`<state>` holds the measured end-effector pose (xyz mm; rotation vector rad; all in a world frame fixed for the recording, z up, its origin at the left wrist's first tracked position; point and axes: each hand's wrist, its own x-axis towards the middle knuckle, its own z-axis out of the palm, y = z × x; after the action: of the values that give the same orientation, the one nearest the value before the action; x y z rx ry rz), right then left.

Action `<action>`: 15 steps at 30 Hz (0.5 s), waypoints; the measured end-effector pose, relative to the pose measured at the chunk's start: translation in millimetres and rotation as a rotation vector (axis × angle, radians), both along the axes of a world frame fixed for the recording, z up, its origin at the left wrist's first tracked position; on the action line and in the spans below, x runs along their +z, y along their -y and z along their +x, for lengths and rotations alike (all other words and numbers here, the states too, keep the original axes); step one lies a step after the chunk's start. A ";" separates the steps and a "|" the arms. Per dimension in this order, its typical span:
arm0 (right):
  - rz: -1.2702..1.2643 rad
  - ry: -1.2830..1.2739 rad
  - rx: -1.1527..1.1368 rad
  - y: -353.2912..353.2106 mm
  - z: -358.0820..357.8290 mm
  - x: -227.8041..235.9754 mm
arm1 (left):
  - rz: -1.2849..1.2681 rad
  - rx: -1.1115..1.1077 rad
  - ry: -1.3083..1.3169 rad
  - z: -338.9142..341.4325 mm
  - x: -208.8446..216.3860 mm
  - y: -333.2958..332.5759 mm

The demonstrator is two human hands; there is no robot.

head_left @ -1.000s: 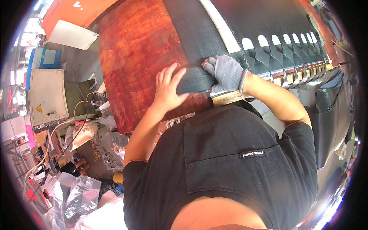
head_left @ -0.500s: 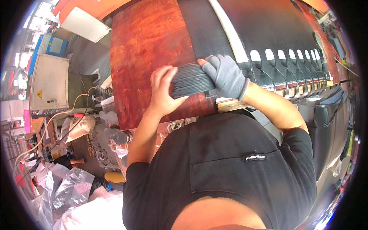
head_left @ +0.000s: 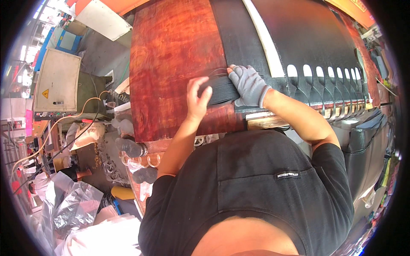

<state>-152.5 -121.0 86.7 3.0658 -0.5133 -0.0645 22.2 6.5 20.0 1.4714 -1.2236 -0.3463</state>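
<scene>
Glossy red burl board (head_left: 171, 64); hands (head_left: 197, 100) press ribbed black stack (head_left: 222, 91).

The bench (head_left: 171, 64) is shiny red-brown wood. On it lies a stack of black sheets (head_left: 220, 91) — dull, thin, rubbery-looking. The right hand (head_left: 250, 85) wears a grey knit cloth glove — the left hand (head_left: 197, 100) is bare. Crinkly clear plastic bags (head_left: 72, 205) sit lower left.

Person wears a black short-sleeved T-shirt (head_left: 256, 187) with a chest pocket (head_left: 265, 179), visible seams and a small black sewn-on label with pale lettering at the pocket's upper right corner. Fabric looks slightly faded and dusty across the chest. Sleeves end above the elbows, both forearms bare. Right hand (head_left: 249, 85) wears a grey knit work glove, snug, cuff ending at the wrist. Left hand (head_left: 197, 99) bare, no glove.
</scene>
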 end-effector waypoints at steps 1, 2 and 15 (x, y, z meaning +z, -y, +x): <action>0.071 -0.004 -0.006 2.0 -2.5 0.6 | -0.039 -0.054 0.081 -2.8 1.2 -3.2; 0.162 -0.038 -0.014 2.9 -5.0 0.9 | -0.038 -0.050 0.092 -4.2 1.7 -6.1; 0.188 0.175 0.035 -2.4 -6.8 5.6 | 0.034 -0.010 -0.071 -8.5 26.6 -9.5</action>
<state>-159.3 -118.6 92.3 3.2820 -0.4872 0.1677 13.8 16.1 46.6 1.4696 -1.1737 -0.4249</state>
